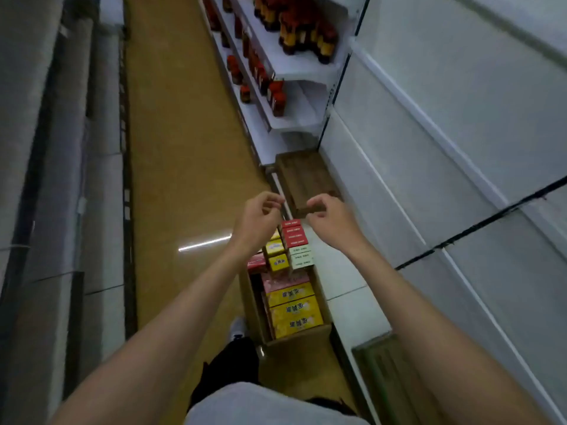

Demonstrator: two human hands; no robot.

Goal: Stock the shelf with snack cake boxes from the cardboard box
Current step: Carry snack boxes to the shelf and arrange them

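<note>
Though lettered — snack cake boxes (pixel 294 311) illegible

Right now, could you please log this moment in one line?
left hand empty | right hand empty | cardboard box holds snack cake boxes

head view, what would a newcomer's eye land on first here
Two bare forearms reach out mid-frame, the left hand and right hand loosely curled and holding nothing. Just below them an open cardboard box of yellow and red snack cake boxes sits on the floor. Red-capped bottles line the far white shelves.
</note>
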